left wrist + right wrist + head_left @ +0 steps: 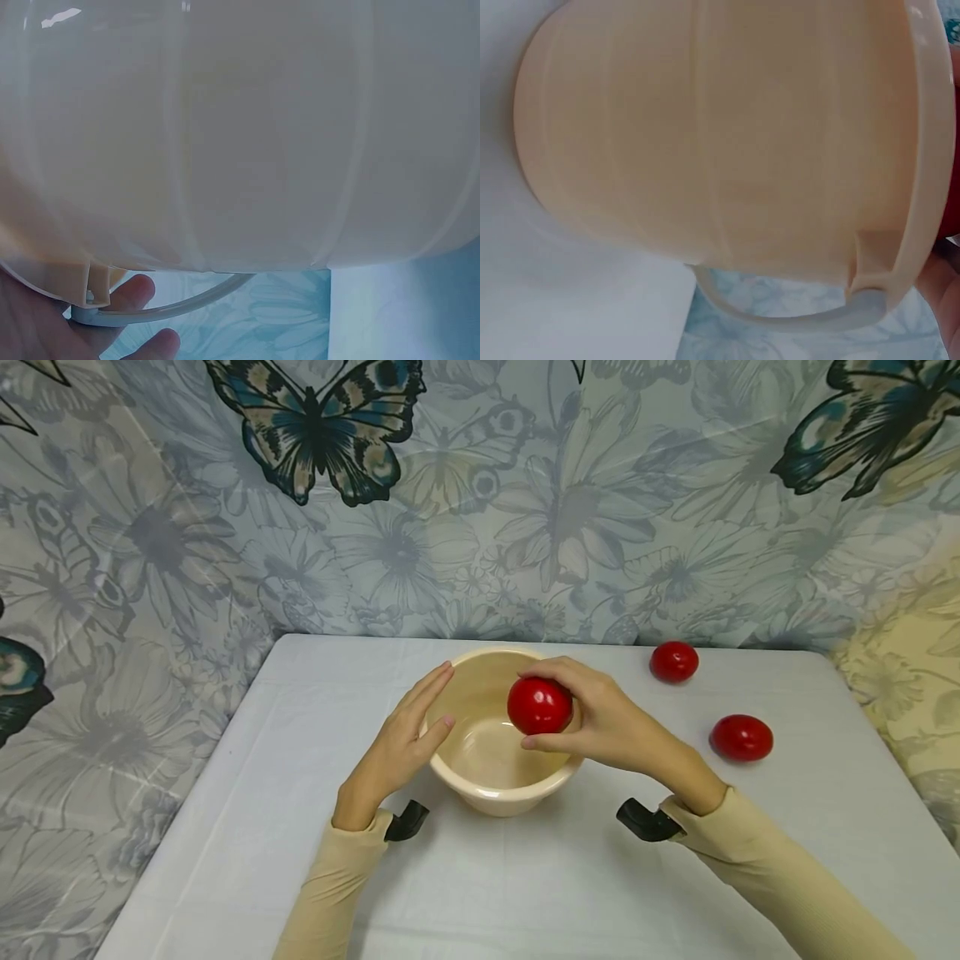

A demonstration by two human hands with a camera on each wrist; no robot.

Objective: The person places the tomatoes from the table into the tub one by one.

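the right hand (600, 718) curls its fingers and thumb round a red tomato (539, 705), a grip pinching the fruit from its right side and holding it just above the open mouth of a cream bowl (491, 781). the left hand (401, 739) lies with straight fingers along the bowl's left rim, a spread, relaxed grip that steadies rather than clasps; in the left wrist view only fingertips (135, 291) show under the bowl's (240, 135) pale wall, next to a thin handle loop. the right wrist view is filled by the bowl's (720, 142) outer side, so the grip itself cannot be read there. two more tomatoes lie on the table (525, 877) to the right of the holding grip: one tomato at the back (673, 661) and a nearer tomato (741, 737), both well apart from the bowl. the step in hand looks like setting the fruit into the bowl; done well, the person would lower it close to the bowl's floor before the fingers loosen, since a ripe tomato would likely bruise or bounce if dropped, and the left palm should keep pressing the light plastic bowl so it does not slide on the smooth cloth.
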